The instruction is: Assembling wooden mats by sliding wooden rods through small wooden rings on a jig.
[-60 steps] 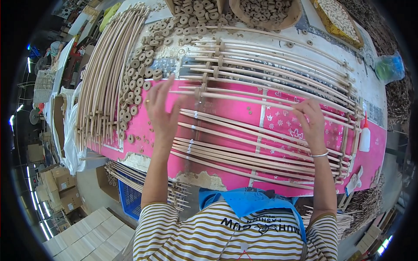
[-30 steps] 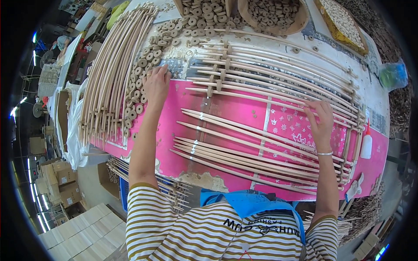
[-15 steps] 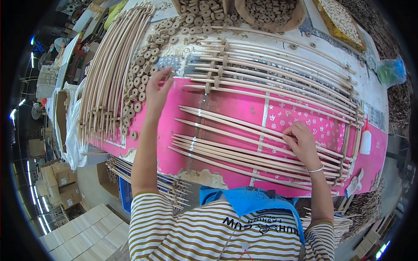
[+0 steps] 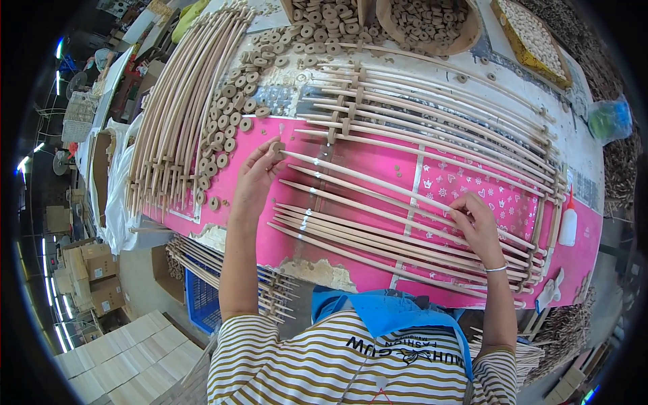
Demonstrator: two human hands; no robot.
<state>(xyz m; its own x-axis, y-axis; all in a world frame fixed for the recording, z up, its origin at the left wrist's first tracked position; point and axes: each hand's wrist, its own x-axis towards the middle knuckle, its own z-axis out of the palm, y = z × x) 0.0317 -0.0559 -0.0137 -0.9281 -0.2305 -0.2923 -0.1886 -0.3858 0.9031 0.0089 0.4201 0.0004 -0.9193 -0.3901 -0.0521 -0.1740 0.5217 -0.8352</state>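
Observation:
A small wooden disc with a hole (image 4: pixel 277 150) is pinched in the fingers of my left hand (image 4: pixel 254 181), right at the pointed end of a long thin wooden stick (image 4: pixel 358 172). My right hand (image 4: pixel 478 228) closes its fingers on that stick nearer its far right end. Several bare sticks (image 4: pixel 364 235) lie side by side below it on the pink table covering, their right ends lined up by a slotted wooden strip (image 4: pixel 548 226). Beyond, sticks with discs pushed onto them (image 4: pixel 432 116) lie in a row.
Loose discs (image 4: pixel 223 123) spread across the table's left and back. A round tub of small discs (image 4: pixel 466 34) and a yellow tray of pale pieces (image 4: pixel 530 40) stand behind. A white bottle with a red tip (image 4: pixel 568 226) is at the right. Bundled sticks (image 4: pixel 179 115) lie at the left.
My left hand has come down from beside the loose discs to the stick's pointed end, a disc now visible in its fingers. That stick's left end has risen slightly; my right hand stays near its place.

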